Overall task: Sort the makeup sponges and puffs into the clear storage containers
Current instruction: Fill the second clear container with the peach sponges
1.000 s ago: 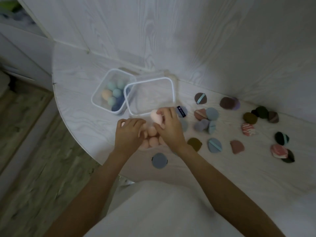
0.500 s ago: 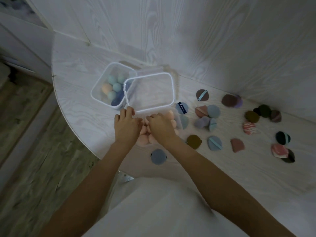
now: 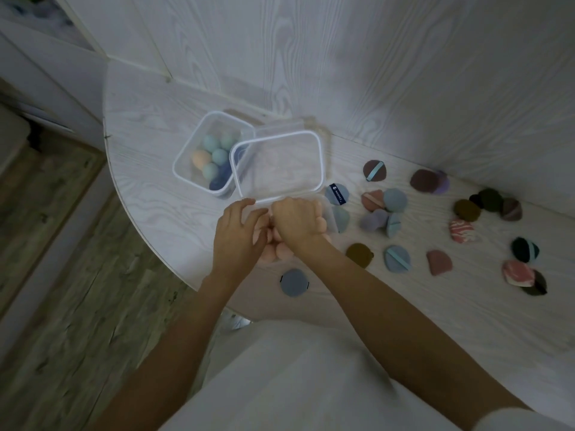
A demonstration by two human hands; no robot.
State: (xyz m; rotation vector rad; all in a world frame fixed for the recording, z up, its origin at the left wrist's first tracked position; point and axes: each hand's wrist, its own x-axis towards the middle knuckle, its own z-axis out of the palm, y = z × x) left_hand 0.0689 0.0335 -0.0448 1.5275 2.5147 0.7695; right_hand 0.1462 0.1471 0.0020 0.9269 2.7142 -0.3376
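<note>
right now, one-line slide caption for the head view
Both hands, left and right, gather pink sponges beside clear containers, puffs scattered.

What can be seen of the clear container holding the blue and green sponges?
The clear container is a squarish box of see-through plastic with rounded corners and a whitish rim, open with no lid on it. It stands upright on the white table, left of the hands. Inside lie egg-shaped sponges: several teal or green, one peach, one dark blue. A second clear rectangular piece overlaps its right edge. Neither hand touches it.
</note>
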